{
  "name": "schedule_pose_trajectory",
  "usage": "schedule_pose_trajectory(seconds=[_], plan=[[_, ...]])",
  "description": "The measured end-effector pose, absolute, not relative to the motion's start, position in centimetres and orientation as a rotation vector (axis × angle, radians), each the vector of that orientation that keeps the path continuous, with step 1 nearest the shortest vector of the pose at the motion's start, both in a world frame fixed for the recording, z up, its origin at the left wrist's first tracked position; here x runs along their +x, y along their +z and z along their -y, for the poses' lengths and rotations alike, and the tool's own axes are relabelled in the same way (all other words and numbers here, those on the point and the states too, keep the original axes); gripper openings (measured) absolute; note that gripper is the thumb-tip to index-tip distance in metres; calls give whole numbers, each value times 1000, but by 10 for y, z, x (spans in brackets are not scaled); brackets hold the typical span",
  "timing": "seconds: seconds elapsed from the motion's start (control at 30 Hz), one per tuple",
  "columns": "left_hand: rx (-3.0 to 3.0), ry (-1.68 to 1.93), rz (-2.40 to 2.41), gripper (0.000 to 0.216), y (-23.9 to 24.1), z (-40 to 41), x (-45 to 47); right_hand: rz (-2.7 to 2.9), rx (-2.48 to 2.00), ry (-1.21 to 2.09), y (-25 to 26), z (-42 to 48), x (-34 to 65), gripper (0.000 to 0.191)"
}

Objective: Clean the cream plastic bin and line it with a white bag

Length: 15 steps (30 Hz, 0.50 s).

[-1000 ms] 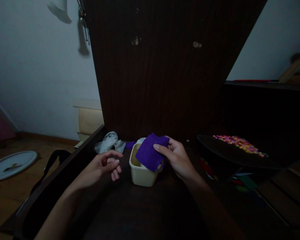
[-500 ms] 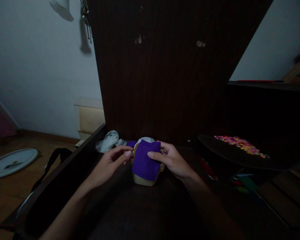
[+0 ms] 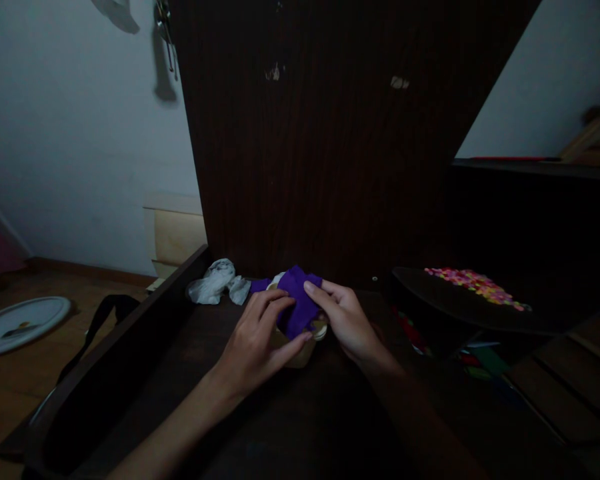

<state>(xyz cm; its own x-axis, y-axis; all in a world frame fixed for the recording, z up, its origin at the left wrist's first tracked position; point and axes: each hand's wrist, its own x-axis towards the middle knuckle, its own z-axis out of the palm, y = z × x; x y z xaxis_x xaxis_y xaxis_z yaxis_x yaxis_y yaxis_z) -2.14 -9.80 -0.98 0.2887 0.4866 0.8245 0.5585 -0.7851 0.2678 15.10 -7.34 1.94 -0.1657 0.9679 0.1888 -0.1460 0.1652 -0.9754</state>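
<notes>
A folded purple cloth point(image 3: 299, 301) lies over the top of a small cream plastic basket point(image 3: 300, 357) on a dark wooden surface point(image 3: 280, 427). My left hand point(image 3: 255, 337) grips the cloth's left side, thumb under it and fingers on top, and covers most of the basket. My right hand point(image 3: 347, 320) pinches the cloth's right edge between thumb and fingers. Only the basket's lower right corner and a bit of its rim show.
White crumpled cloths point(image 3: 215, 283) lie behind the basket to the left, against a tall dark wooden panel point(image 3: 325, 147). A dark tray of coloured pieces point(image 3: 475, 283) sits to the right. On the floor at left are a white plate point(image 3: 20, 323) and a black strap point(image 3: 105, 313).
My left hand has moved right from open air onto the purple cloth and closed on it. The cloth has been lowered and bunched over the basket by both hands.
</notes>
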Motion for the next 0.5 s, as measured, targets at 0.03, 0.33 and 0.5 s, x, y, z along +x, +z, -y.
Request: schedule_pose_trajectory(seconds=[0.03,0.33,0.5], plan=[[-2442,-1542,1015,41,-10,96,-20,1312,-904,1249,19,73,151,40],[-2381,-1574,1054,38,-11,90,-17,1269,-884,1329,21,71,155,43],[-2451,-1527,978,47,-12,85,-20,1303,-901,1266,18,68,158,42]])
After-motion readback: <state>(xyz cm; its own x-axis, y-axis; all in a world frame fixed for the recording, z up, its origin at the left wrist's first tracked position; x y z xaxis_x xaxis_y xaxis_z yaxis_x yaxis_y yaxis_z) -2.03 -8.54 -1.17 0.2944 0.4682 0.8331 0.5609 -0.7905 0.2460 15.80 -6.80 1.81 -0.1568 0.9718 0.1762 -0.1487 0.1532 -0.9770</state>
